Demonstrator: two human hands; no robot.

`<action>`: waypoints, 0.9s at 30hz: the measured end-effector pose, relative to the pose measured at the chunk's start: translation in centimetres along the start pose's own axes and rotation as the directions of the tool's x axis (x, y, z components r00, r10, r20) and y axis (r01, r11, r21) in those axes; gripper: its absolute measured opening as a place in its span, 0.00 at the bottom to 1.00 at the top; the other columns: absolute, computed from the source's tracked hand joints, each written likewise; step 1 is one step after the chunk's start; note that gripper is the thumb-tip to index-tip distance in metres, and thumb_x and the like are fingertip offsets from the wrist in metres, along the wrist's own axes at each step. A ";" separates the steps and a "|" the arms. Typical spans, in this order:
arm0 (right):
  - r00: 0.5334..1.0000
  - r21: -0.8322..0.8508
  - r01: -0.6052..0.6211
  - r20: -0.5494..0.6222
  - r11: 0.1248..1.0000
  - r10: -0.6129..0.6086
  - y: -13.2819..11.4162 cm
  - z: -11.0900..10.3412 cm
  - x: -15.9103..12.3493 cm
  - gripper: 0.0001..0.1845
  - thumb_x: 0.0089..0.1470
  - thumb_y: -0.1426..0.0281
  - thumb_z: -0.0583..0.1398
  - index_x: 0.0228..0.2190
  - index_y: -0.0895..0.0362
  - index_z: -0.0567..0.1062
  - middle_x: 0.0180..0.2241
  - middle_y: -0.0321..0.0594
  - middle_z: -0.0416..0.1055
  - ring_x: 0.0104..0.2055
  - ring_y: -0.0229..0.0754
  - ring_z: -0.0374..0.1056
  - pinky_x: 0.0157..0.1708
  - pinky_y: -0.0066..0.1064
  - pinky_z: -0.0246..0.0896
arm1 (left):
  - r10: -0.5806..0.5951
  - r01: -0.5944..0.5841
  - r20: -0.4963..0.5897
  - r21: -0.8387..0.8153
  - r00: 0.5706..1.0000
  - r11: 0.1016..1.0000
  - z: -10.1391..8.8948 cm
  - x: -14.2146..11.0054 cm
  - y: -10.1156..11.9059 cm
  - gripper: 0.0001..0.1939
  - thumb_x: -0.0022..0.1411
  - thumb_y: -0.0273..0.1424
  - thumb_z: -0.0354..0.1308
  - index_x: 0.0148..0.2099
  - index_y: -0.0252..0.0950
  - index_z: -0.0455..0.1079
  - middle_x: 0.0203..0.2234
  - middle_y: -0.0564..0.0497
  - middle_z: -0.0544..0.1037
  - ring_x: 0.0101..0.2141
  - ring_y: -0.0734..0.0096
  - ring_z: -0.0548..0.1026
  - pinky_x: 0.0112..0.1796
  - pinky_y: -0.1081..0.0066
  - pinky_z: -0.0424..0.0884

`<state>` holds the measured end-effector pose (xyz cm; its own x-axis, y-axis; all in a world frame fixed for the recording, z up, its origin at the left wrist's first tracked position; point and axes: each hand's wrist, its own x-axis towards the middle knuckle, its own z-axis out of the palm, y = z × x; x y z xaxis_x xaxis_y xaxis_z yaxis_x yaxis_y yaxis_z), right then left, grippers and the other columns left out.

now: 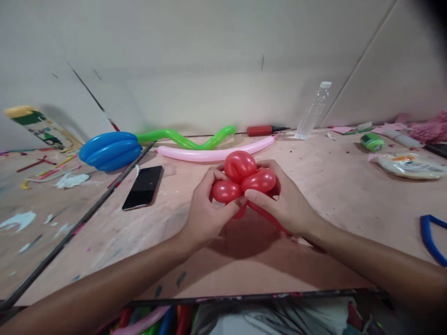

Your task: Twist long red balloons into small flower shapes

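A red twisted balloon (242, 177) with three round bubbles sits between both my hands above the pinkish table (167, 242). My left hand (204, 211) wraps its fingers round the left bubble and pinches at the twist. My right hand (284, 200) grips the right bubble from the other side, thumb pressed at the same twist. A thin red balloon tail (267, 217) runs under my right palm.
A black phone (143, 187) lies left of my hands. Behind are a long pink balloon (213, 153), a green balloon (185, 137), a blue balloon bundle (110, 150), a red pump (263, 130) and a clear bottle (314, 110). A blue balloon (431, 237) curls at right.
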<state>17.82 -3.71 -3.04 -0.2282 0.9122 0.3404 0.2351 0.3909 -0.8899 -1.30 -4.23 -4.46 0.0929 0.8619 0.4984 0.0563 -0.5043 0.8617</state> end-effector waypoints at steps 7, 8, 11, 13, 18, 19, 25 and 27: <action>0.990 0.104 0.104 0.079 0.989 -0.113 0.1 -0.2 0.3 0.23 0.54 0.64 0.69 0.51 0.51 0.74 0.50 0.39 0.76 0.51 0.48 0.72 0.51 0.41 0.67 | -0.019 0.015 -0.095 -0.042 0.995 0.999 0.0 0.2 0.2 0.21 0.49 0.26 0.71 0.43 0.39 0.66 0.44 0.52 0.76 0.46 0.65 0.74 0.48 0.66 0.69; 0.985 0.107 0.117 0.112 0.987 -0.129 0.2 -0.3 0.4 0.25 0.54 0.65 0.69 0.52 0.50 0.74 0.52 0.38 0.76 0.52 0.48 0.72 0.52 0.41 0.66 | -0.060 0.052 -0.098 -0.088 0.993 0.995 0.0 0.3 0.3 0.24 0.48 0.25 0.71 0.44 0.39 0.65 0.43 0.53 0.76 0.44 0.66 0.75 0.46 0.67 0.70; 0.974 0.088 0.137 0.172 0.987 -0.151 0.4 -0.4 0.5 0.26 0.53 0.66 0.70 0.53 0.49 0.74 0.55 0.38 0.76 0.56 0.50 0.71 0.55 0.42 0.65 | -0.174 0.156 -0.062 -0.222 0.983 0.963 0.1 0.8 0.8 0.26 0.44 0.22 0.66 0.46 0.40 0.63 0.39 0.55 0.78 0.39 0.69 0.75 0.40 0.71 0.71; 0.968 0.082 0.157 0.186 0.984 -0.169 0.4 -0.5 0.5 0.26 0.53 0.66 0.70 0.53 0.48 0.74 0.55 0.38 0.75 0.56 0.50 0.71 0.55 0.42 0.65 | -0.216 0.203 -0.022 -0.256 0.976 0.945 0.1 1.0 0.9 0.24 0.44 0.21 0.63 0.45 0.39 0.66 0.35 0.56 0.78 0.36 0.71 0.74 0.38 0.72 0.70; 0.979 0.064 0.072 0.188 0.995 -0.083 0.2 -0.5 0.3 0.24 0.55 0.66 0.69 0.53 0.49 0.73 0.53 0.39 0.76 0.53 0.50 0.72 0.54 0.43 0.66 | -0.166 0.166 0.015 -0.181 0.986 0.969 -0.5 1.2 -0.1 0.22 0.47 0.21 0.62 0.47 0.38 0.71 0.40 0.54 0.80 0.39 0.69 0.75 0.41 0.70 0.70; 0.982 0.063 0.037 0.183 0.997 -0.048 0.2 -0.4 0.2 0.23 0.56 0.64 0.68 0.52 0.50 0.73 0.52 0.39 0.76 0.53 0.50 0.72 0.53 0.44 0.66 | -0.136 0.138 0.023 -0.152 0.990 0.979 -0.7 1.1 -0.4 0.23 0.48 0.21 0.63 0.48 0.38 0.71 0.43 0.53 0.80 0.40 0.68 0.75 0.43 0.69 0.70; 0.924 0.198 -0.320 0.283 0.926 0.259 0.9 -0.4 0.3 0.19 0.64 0.52 0.58 0.46 0.52 0.75 0.39 0.40 0.79 0.37 0.50 0.75 0.38 0.45 0.71 | 0.043 -0.040 0.033 -0.102 0.999 0.994 -0.7 0.5 -1.3 0.26 0.51 0.22 0.65 0.52 0.40 0.68 0.44 0.53 0.79 0.45 0.64 0.77 0.46 0.66 0.71; 0.919 0.237 -0.330 0.300 0.914 0.255 1.1 -0.4 0.4 0.20 0.65 0.51 0.56 0.44 0.52 0.75 0.40 0.40 0.79 0.37 0.49 0.74 0.40 0.45 0.71 | 0.072 -0.069 0.049 -0.070 0.996 0.995 -0.7 0.4 -1.2 0.26 0.51 0.23 0.66 0.53 0.40 0.68 0.47 0.51 0.78 0.48 0.62 0.76 0.49 0.64 0.70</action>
<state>18.33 -2.86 -3.74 -0.4330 0.9014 -0.0045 0.0667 0.0271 -0.9974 -2.05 -3.29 -5.24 0.1456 0.8196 0.5541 -0.0202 -0.5575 0.8299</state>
